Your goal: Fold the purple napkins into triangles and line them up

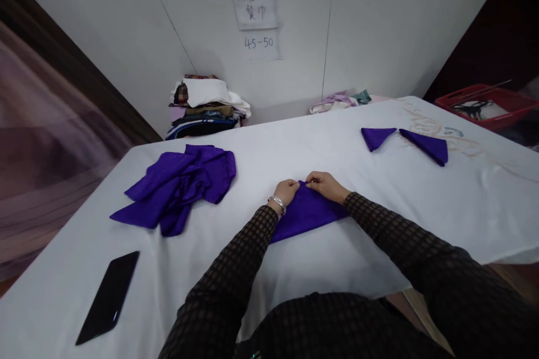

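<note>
Your left hand (287, 190) and right hand (324, 184) both pinch the top tip of one purple napkin (305, 212) lying mid-counter (337, 258); two folded napkins (403, 143) sit far right, one crumpled pile (181, 185) left, one phone (108, 296).

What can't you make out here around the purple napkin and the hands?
Head view.
Napkin: near edges hidden under both sleeves.
Left hand and right hand: fingers curl under, so pinching or pressing is unclear.
Red basket: contents too small and blurred.
</note>
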Demonstrator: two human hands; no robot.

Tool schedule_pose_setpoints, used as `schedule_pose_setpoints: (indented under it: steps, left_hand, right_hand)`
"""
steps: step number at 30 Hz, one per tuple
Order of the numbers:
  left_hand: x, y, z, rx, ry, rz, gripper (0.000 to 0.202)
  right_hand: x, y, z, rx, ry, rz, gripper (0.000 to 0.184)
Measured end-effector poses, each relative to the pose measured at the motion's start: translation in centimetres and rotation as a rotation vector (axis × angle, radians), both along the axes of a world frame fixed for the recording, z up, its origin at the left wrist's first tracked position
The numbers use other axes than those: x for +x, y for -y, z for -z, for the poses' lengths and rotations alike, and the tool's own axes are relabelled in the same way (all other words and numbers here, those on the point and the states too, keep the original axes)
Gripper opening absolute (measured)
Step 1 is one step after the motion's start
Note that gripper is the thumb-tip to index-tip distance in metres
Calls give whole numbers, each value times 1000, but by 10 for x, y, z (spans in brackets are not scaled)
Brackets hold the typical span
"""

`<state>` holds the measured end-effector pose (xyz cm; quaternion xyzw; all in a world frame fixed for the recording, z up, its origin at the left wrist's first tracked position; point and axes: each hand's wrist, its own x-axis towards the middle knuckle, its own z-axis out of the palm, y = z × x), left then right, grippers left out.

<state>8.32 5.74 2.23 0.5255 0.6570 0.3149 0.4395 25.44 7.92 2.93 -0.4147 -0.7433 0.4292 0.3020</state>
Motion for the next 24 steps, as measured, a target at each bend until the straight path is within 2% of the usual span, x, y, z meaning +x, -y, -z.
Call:
schedule_pose_setpoints:
  steps: [10,16,20,24]
  left_hand:
    - [5,8,-12,-117,231,15,17]
    - [8,12,-18,-159,280,35,18]
    - [10,14,-20,-176,289,41,17]
    - [11,14,-24,-167,275,59,17]
  right_hand:
    - [5,8,-7,14,-77,-36,15]
    - [7,12,-9,74,-74,-16,13]
    - [9,14,-9,146,-106,-68,9]
    - [8,13,-8,130,-147,-70,7]
